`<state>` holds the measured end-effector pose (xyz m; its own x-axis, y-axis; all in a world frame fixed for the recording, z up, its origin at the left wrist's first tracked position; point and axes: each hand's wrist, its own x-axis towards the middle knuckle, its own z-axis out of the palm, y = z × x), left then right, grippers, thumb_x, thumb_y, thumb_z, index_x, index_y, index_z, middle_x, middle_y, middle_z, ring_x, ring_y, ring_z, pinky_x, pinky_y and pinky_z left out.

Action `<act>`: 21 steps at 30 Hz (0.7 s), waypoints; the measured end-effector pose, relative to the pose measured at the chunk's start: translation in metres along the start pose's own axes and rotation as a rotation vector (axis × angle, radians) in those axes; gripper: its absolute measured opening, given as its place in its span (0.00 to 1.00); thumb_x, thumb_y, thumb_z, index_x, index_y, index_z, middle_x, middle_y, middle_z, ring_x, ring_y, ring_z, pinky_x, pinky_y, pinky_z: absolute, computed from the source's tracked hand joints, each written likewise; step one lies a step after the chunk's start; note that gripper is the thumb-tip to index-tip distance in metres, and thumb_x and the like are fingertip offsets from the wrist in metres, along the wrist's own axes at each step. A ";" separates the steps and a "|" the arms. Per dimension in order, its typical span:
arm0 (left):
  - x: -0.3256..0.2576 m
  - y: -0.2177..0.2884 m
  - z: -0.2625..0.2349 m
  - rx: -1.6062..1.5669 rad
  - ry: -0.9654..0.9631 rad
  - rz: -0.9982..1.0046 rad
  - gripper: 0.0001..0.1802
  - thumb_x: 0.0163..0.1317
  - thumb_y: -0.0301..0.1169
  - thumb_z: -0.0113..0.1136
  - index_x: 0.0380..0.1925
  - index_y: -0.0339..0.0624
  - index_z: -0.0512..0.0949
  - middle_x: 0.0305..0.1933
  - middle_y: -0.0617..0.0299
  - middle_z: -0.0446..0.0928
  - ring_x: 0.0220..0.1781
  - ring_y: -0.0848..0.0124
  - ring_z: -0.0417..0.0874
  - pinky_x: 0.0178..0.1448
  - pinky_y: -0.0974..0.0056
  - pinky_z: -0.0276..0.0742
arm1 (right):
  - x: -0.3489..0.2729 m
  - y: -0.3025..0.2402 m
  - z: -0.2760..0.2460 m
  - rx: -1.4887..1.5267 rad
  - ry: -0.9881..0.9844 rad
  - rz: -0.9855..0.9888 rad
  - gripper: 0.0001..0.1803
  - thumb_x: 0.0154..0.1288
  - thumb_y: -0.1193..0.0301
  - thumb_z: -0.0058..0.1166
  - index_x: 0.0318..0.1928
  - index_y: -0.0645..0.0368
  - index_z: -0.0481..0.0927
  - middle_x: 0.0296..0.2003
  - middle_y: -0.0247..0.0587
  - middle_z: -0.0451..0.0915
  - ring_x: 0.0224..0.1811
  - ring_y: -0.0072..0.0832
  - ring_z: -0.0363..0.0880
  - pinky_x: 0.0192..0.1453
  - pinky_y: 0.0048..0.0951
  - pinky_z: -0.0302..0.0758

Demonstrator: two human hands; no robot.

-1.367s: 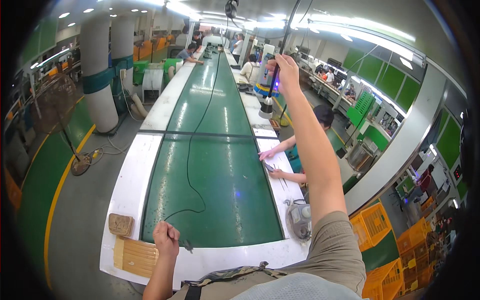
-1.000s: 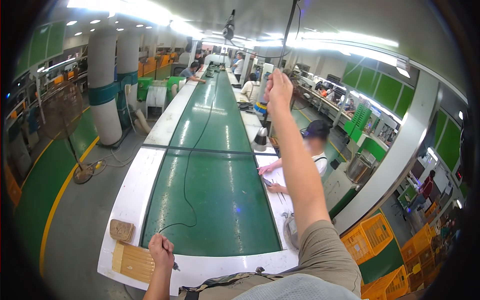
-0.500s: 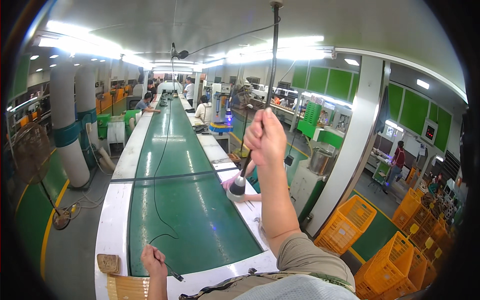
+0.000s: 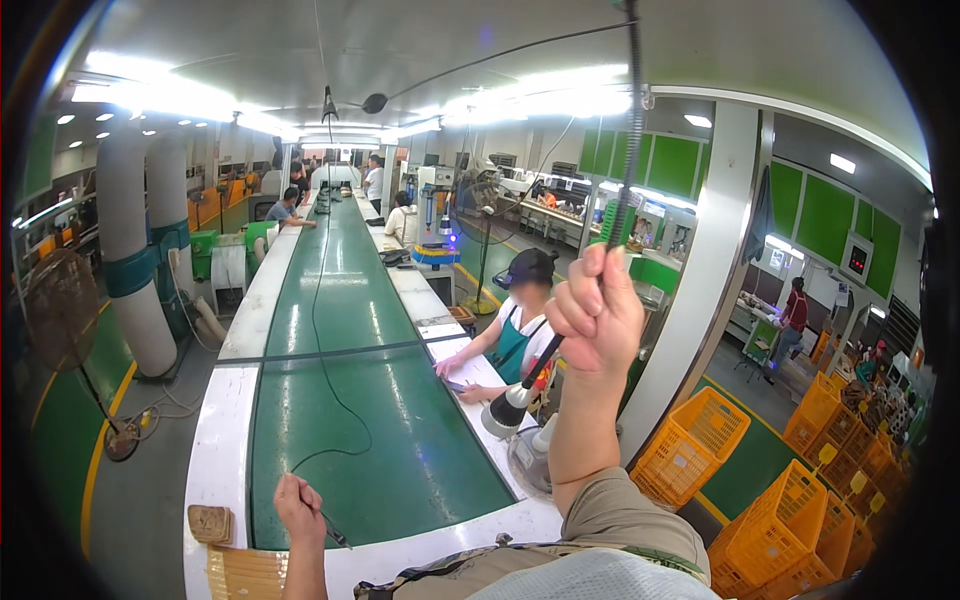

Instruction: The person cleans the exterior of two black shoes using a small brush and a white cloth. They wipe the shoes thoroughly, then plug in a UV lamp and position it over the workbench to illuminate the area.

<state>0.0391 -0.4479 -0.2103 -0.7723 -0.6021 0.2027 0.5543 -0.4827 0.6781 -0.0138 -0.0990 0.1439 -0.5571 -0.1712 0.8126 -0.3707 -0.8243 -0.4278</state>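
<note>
My right hand (image 4: 598,312), raised over the right side of the belt, is closed round a black flexible gooseneck (image 4: 632,120) that comes down from the ceiling. Below the fist the gooseneck slants down left to its lamp head (image 4: 507,410), a black and silver cone with a pale rim. Low on the left, over the near end of the green conveyor belt (image 4: 375,460), my left hand (image 4: 300,508) is closed on a thin black cable (image 4: 371,430). A short dark end of that cable sticks out below the fingers. The cable's other run rises toward the ceiling.
A co-worker (image 4: 515,335) in a green apron leans at the belt's right edge, both hands on the white border near the lamp. Orange crates (image 4: 690,445) stand at the right, beside a white pillar (image 4: 690,290). A brown block (image 4: 210,524) lies on the near left corner.
My right hand has moved right, pulling the gooseneck aside; the lamp head has shifted right and slightly down. The co-worker behind it now shows. My left hand has barely moved, still on the cable.
</note>
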 end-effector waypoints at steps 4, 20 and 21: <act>-0.004 0.002 0.003 0.026 0.023 0.031 0.18 0.74 0.39 0.50 0.24 0.43 0.69 0.14 0.68 0.61 0.13 0.77 0.60 0.17 0.70 0.55 | -0.001 -0.008 -0.005 0.011 -0.051 0.007 0.17 0.79 0.58 0.36 0.37 0.56 0.69 0.17 0.26 0.62 0.11 0.15 0.52 0.15 0.21 0.50; -0.064 0.026 -0.009 0.037 0.135 0.021 0.16 0.74 0.36 0.49 0.24 0.46 0.67 0.18 0.71 0.58 0.16 0.80 0.56 0.18 0.71 0.52 | 0.047 0.042 -0.034 -0.161 -0.050 0.027 0.17 0.77 0.58 0.44 0.43 0.60 0.74 0.20 0.25 0.64 0.15 0.14 0.55 0.21 0.21 0.52; -0.066 0.023 -0.009 0.036 0.145 0.014 0.17 0.74 0.36 0.49 0.24 0.46 0.66 0.18 0.70 0.58 0.16 0.79 0.57 0.18 0.71 0.52 | 0.048 0.038 -0.039 -0.165 -0.065 0.037 0.17 0.77 0.59 0.44 0.43 0.62 0.74 0.21 0.26 0.65 0.15 0.14 0.56 0.22 0.21 0.53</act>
<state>0.1058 -0.4252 -0.2146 -0.7101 -0.6955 0.1096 0.5511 -0.4522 0.7012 -0.0840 -0.1177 0.1515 -0.5250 -0.2386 0.8169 -0.4710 -0.7180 -0.5125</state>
